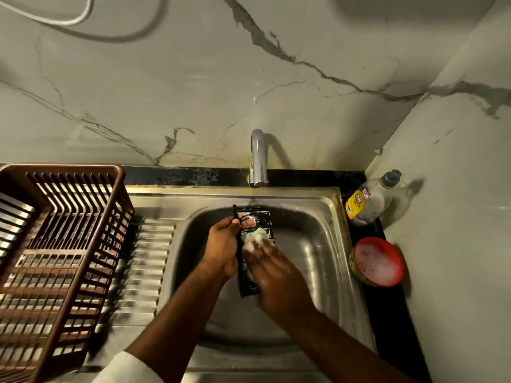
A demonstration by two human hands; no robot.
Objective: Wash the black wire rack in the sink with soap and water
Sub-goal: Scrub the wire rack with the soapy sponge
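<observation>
Left hand point(222, 246) grips the black wire rack point(253, 251) along its left edge, thumb curled over the frame and fingers wrapped behind it, holding the rack up over the basin of the steel sink point(323, 241); right hand point(279, 280) lies across the rack's right side with its fingers extended and pressing a soapy green scrub pad point(255, 239) against the wires; whether those fingers curl round the pad I cannot tell, for the hand is blurred and foam covers the fingertips; white lather also clings to the top bars of the rack, which sits just below the spout of the chrome tap point(258, 158); no stream of water is plainly visible under the spout.

Left of the basin runs the ribbed steel drainboard point(146, 261); a brown slatted plastic dish basket point(55, 244) stands on it, its right wall near the left forearm; a pale sleeve point(130, 369) shows at the bottom edge on the left arm. On the dark counter strip right of the sink, in the corner, a clear dish-soap bottle point(370, 200) with a yellow label and grey cap leans toward the wall; just in front of it sits a red-rimmed round tub point(377, 261) filled with white suds. Marbled pale wall panels point(304, 92) rise behind the tap and along the right side; a grey hose point(69, 22) loops across the upper left.
</observation>
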